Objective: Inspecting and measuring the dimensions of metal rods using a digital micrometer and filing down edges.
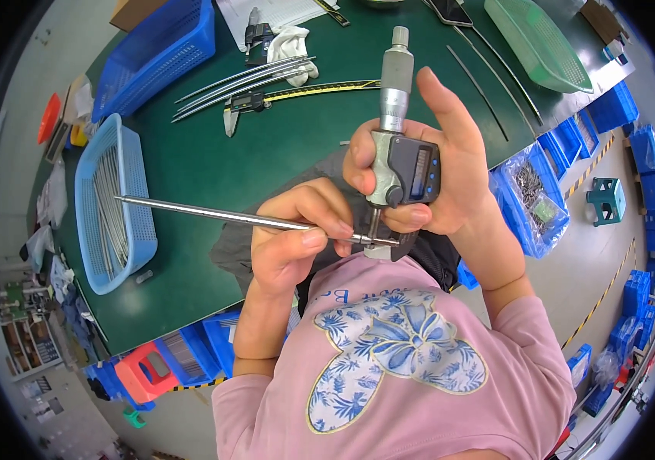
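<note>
My right hand (450, 153) is wrapped round a digital micrometer (398, 165), its grey thimble pointing up and away from me and its small display facing up. Pinched between thumb and fingers, a long thin metal rod (212, 212) lies in my left hand (293, 238). One end of the rod reaches into the micrometer's frame at the measuring faces; whether both faces touch it is too small to tell. The other end points left over the light blue basket (149, 215), where several similar rods (109, 207) lie.
On the green table (182, 291) lie a digital caliper (247, 101), several metal rods (243, 83), a white glove (289, 47) and another micrometer (257, 37). A dark blue basket (159, 61) stands far left, a pale green one (542, 46) far right. Blue bins (531, 195) stand beyond the right edge.
</note>
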A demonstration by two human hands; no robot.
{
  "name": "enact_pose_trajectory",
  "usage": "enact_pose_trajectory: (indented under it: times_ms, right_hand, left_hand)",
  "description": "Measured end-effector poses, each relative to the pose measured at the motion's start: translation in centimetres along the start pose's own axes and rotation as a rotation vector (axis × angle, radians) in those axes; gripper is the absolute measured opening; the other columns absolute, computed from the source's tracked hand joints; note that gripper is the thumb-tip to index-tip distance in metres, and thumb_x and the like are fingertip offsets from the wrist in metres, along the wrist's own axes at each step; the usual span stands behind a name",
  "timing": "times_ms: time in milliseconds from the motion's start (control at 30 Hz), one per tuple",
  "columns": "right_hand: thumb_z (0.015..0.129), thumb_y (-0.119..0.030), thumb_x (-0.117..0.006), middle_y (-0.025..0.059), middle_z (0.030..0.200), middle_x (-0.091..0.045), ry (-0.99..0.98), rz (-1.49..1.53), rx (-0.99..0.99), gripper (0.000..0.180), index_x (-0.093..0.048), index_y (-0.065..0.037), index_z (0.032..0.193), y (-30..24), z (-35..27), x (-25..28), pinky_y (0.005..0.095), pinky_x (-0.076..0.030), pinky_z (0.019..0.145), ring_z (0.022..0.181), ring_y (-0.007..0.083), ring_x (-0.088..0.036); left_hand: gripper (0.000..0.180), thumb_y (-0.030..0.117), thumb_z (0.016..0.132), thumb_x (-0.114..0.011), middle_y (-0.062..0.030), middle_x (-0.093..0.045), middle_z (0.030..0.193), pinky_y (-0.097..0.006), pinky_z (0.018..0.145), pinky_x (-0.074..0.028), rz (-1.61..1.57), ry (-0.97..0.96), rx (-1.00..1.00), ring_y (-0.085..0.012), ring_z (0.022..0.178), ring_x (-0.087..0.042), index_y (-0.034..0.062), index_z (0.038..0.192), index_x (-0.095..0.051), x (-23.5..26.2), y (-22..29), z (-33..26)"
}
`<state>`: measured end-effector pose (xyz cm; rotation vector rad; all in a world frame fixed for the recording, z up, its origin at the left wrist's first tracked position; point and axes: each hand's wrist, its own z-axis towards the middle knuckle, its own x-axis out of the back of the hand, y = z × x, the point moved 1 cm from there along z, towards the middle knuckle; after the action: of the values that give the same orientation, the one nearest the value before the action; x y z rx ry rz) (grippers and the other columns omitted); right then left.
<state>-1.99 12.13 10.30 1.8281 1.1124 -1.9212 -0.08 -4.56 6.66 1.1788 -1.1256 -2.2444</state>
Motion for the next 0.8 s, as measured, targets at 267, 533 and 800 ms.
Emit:
enact_pose_trajectory:
  times_ms: [267, 533, 800]
  right_hand:
    - [0.079, -0.061, -0.033, 0.0184, 0.072, -0.053, 0.068, -0.006, 0.004, 0.072, -0.052, 0.008, 0.084, 0.14, 0.01, 0.13, 0.0230, -0.034, 0.028, 0.034, 0.0176, -0.040]
    - [0.077, -0.059, -0.041, 0.0159, 0.066, -0.056, 0.080, -0.023, -0.003, 0.068, -0.052, 0.008, 0.081, 0.47, 0.12, 0.20, 0.0238, -0.036, 0.029, 0.034, 0.0172, -0.044]
    - [0.078, -0.061, -0.039, 0.0175, 0.068, -0.056, 0.126, -0.117, 0.063, 0.071, -0.053, 0.009, 0.080, 0.90, -0.01, 0.28, 0.0218, -0.032, 0.027, 0.036, 0.0169, -0.044]
  left_hand:
    - [0.024, 0.018, 0.072, -0.051, -0.0167, -0.050, 0.073, -0.028, 0.053, -0.043, 0.017, -0.007, 0.006, -0.0197, 0.057, -0.050, -0.0058, 0.075, -0.055, -0.05, 0.18, 0.09]
    - [0.024, 0.020, 0.070, -0.051, -0.0155, -0.050, 0.068, -0.028, 0.051, -0.041, 0.060, 0.019, -0.018, -0.0187, 0.053, -0.049, -0.0044, 0.071, -0.054, 0.27, -0.11, -0.01]
    - [0.022, 0.018, 0.068, -0.050, -0.0149, -0.049, 0.067, -0.028, 0.051, -0.041, 0.046, 0.028, -0.012, -0.0188, 0.052, -0.047, -0.0029, 0.070, -0.054, 0.37, -0.27, -0.17]
